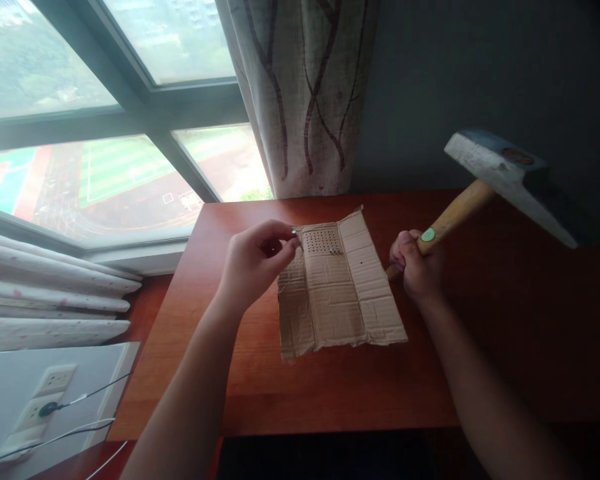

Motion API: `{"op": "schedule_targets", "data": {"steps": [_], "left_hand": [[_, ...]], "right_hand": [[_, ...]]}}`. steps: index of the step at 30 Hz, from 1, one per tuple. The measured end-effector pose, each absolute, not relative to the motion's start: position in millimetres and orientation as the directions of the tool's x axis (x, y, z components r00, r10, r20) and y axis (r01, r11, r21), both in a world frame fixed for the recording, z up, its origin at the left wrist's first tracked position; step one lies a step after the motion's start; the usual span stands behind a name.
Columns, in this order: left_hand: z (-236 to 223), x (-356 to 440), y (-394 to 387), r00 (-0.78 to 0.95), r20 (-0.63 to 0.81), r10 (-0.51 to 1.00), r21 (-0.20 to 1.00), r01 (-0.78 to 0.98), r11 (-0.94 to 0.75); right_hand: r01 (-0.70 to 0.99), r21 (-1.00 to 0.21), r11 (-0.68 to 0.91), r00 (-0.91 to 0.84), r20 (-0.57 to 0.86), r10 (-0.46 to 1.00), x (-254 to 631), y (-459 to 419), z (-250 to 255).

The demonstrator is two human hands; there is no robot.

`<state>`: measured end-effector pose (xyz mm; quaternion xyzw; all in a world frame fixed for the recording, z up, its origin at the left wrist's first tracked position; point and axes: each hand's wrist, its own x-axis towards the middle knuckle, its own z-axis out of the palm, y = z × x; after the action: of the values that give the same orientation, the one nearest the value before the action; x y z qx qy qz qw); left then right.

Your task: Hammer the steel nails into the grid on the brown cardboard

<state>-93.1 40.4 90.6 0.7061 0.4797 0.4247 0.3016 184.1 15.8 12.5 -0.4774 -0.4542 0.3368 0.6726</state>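
Observation:
My right hand (417,267) is wrapped round the wooden handle of a hammer (457,208), whose metal head is raised to the right, above the table. A creased piece of cardboard (333,300) lies flat between my hands. Near its far edge is a grid of small holes, with a few small metal nails (335,251) at the grid's near right corner. Over the cardboard's far left corner, my left hand (260,257) is closed in a pinch on a small nail (294,232). Its pale head shows at the fingertips; most of its shank is hidden.
Under the cardboard is a reddish-brown wooden table (253,380). A large window (145,167) stands to the left, with a patterned curtain (305,100) behind the table. Wall sockets with a plug (50,409) and cables are at lower left.

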Motion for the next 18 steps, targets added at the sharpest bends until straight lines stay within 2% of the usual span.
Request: {"op": "schedule_targets", "data": {"steps": [7, 18], "left_hand": [[81.8, -55.2, 60.4, 0.342, 0.3, 0.89, 0.772, 0.461, -0.438], [75.0, -57.6, 53.7, 0.317, 0.345, 0.884, 0.746, 0.479, -0.463]], "right_hand": [[-0.038, -0.945, 0.325, 0.345, 0.292, 0.892, 184.0, 15.6, 14.3], [-0.039, -0.951, 0.307, 0.348, 0.276, 0.896, 183.7, 14.7, 14.0]]}}
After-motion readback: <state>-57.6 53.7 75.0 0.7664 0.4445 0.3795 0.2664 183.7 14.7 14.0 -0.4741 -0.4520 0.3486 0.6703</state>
